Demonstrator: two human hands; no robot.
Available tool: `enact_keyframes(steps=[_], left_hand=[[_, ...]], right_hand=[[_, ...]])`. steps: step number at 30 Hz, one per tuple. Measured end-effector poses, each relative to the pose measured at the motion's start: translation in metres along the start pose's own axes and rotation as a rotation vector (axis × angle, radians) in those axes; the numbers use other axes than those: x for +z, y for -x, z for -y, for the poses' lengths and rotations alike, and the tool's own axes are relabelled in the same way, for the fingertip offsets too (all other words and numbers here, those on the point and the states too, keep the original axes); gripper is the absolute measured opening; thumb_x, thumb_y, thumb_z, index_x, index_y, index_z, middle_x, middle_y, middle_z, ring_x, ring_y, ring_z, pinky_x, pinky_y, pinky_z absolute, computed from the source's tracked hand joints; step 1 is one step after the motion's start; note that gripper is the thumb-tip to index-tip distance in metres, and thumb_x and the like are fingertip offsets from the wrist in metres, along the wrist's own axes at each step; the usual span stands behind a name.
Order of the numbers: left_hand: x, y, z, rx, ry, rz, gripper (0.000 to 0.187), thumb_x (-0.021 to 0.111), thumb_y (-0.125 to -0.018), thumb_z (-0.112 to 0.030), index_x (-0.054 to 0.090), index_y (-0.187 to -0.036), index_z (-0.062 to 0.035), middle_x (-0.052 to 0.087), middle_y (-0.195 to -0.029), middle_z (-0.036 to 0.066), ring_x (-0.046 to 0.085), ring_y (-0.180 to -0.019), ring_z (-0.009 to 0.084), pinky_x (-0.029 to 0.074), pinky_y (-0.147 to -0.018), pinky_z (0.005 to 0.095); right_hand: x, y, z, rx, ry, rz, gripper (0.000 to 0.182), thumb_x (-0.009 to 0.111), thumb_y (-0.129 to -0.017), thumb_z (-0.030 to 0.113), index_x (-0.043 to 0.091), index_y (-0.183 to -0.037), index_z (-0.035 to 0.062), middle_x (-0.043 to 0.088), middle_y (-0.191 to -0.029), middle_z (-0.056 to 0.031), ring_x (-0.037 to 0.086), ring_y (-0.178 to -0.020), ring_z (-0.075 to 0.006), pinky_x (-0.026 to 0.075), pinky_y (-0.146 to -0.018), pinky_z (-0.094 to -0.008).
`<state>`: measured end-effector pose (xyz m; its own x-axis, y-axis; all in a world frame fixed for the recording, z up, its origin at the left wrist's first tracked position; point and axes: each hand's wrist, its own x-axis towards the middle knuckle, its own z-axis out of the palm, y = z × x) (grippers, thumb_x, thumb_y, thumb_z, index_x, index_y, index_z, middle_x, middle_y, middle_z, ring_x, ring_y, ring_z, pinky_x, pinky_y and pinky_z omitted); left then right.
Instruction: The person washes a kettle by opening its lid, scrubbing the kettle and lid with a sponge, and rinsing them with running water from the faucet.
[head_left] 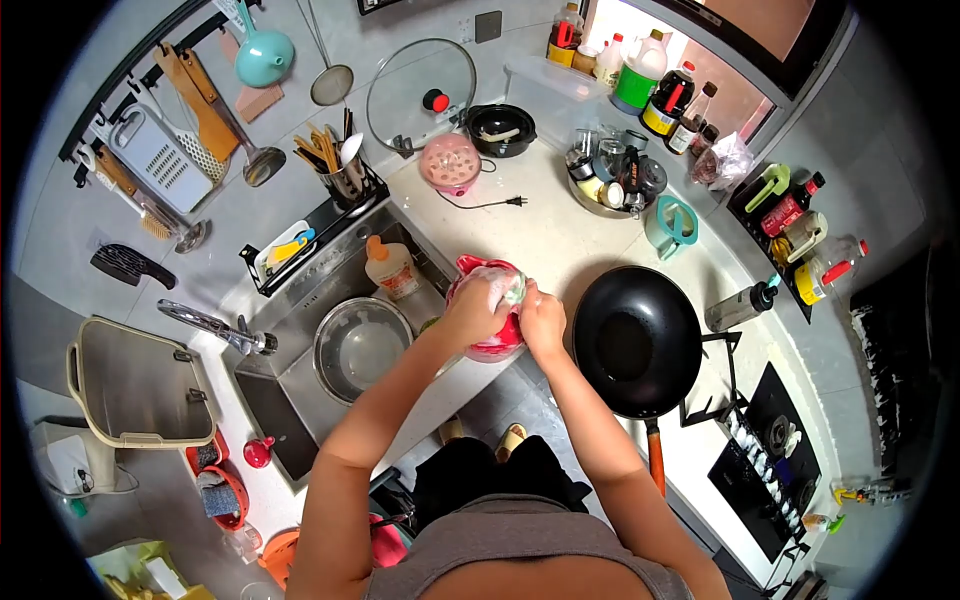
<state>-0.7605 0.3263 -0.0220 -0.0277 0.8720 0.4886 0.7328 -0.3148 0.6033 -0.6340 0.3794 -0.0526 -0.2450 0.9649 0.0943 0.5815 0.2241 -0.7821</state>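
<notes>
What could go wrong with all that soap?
The left hand looks sudsy, so the red container might slip out of the right hand's grip and maybe land on the floor. The wok's handle sticks out near the right elbow, so a bump could shift it. A loose plug lies on the counter too; splashes could wet it.

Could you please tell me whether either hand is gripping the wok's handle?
No, the left hand and right hand are both at the red item, apart from the handle.

Red item (508, 331) partly hidden by hands (478, 308)
</notes>
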Motion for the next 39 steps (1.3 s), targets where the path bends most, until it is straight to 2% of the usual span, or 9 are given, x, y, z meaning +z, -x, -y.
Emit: enact_keyframes(steps=[8,19,22,26,29,32,35,38,39], left_hand=[[-0.064,-0.010,0.015,0.246,-0.152,0.429,0.022,0.050,-0.061,-0.006,0.060,-0.080,-0.0012,0.059,-0.084,0.016,0.054,-0.084,0.0324,0.043,-0.081,0.0401],[-0.025,0.020,-0.007,0.100,-0.179,-0.043,0.020,0.050,-0.071,-0.007,0.056,-0.091,-0.0045,0.058,-0.080,0.014,0.055,-0.077,0.0297,0.043,-0.073,0.0386],[-0.023,0.016,-0.016,-0.380,0.320,-0.108,0.020,0.044,-0.075,-0.006,0.055,-0.091,-0.0032,0.059,-0.083,0.016,0.057,-0.075,0.0305,0.045,-0.070,0.0351],[-0.035,0.028,0.008,-0.444,0.700,-0.771,0.021,0.039,-0.077,-0.004,0.054,-0.092,-0.0030,0.055,-0.081,0.012,0.054,-0.069,0.0220,0.043,-0.065,0.0310],[-0.037,0.052,0.023,-0.491,0.336,-0.897,0.020,0.041,-0.078,-0.003,0.052,-0.094,-0.0014,0.054,-0.087,0.013,0.054,-0.078,0.0242,0.043,-0.072,0.0325],[-0.001,0.066,0.019,-0.208,0.081,-0.700,0.020,0.045,-0.079,-0.007,0.051,-0.096,-0.0010,0.053,-0.092,0.015,0.052,-0.087,0.0272,0.041,-0.080,0.0353],[0.039,0.071,-0.001,-0.275,0.137,-0.885,0.014,0.046,-0.080,-0.007,0.055,-0.088,0.0000,0.053,-0.091,0.016,0.051,-0.087,0.0304,0.040,-0.079,0.0380],[0.026,0.072,0.032,-0.535,0.218,-0.650,0.013,0.045,-0.082,-0.007,0.055,-0.083,0.0028,0.053,-0.089,0.018,0.052,-0.084,0.0306,0.040,-0.076,0.0378],[0.018,0.067,0.043,-0.429,0.207,-0.544,0.017,0.046,-0.083,-0.009,0.055,-0.081,0.0046,0.053,-0.087,0.020,0.052,-0.082,0.0312,0.040,-0.073,0.0378]], right_hand=[[-0.003,0.001,0.019,-0.093,0.053,-0.012,0.047,0.040,-0.088,0.033,0.062,-0.059,0.0032,0.056,-0.059,-0.0209,0.058,-0.059,-0.0375,0.045,-0.058,-0.0438],[0.001,0.001,0.018,-0.123,0.025,-0.043,0.046,0.040,-0.088,0.031,0.062,-0.059,0.0022,0.056,-0.056,-0.0206,0.057,-0.055,-0.0376,0.045,-0.055,-0.0442],[-0.005,0.001,0.022,-0.100,0.015,-0.017,0.045,0.040,-0.088,0.030,0.062,-0.060,0.0018,0.056,-0.057,-0.0209,0.057,-0.057,-0.0378,0.045,-0.056,-0.0439],[-0.001,0.002,0.018,-0.091,0.019,-0.015,0.046,0.041,-0.088,0.032,0.061,-0.061,0.0011,0.056,-0.057,-0.0205,0.057,-0.055,-0.0345,0.045,-0.056,-0.0414],[-0.004,0.000,0.010,-0.100,-0.200,0.131,0.046,0.044,-0.088,0.034,0.059,-0.060,-0.0001,0.053,-0.051,-0.0160,0.053,-0.047,-0.0242,0.043,-0.052,-0.0362],[-0.004,0.000,0.002,-0.034,-0.441,0.295,0.050,0.049,-0.088,0.035,0.051,-0.053,-0.0005,0.043,-0.045,-0.0035,0.039,-0.044,-0.0100,0.035,-0.046,-0.0286],[-0.008,0.000,0.000,0.047,-0.423,0.344,0.054,0.048,-0.089,0.036,0.047,-0.048,0.0004,0.041,-0.044,-0.0004,0.036,-0.043,-0.0089,0.033,-0.043,-0.0283],[-0.007,-0.001,0.002,0.076,-0.420,0.319,0.057,0.047,-0.089,0.038,0.044,-0.046,0.0008,0.040,-0.043,-0.0002,0.035,-0.042,-0.0092,0.031,-0.042,-0.0288],[-0.007,0.000,0.003,0.080,-0.406,0.310,0.058,0.047,-0.089,0.039,0.044,-0.045,0.0007,0.040,-0.043,-0.0004,0.035,-0.042,-0.0094,0.031,-0.042,-0.0290]])
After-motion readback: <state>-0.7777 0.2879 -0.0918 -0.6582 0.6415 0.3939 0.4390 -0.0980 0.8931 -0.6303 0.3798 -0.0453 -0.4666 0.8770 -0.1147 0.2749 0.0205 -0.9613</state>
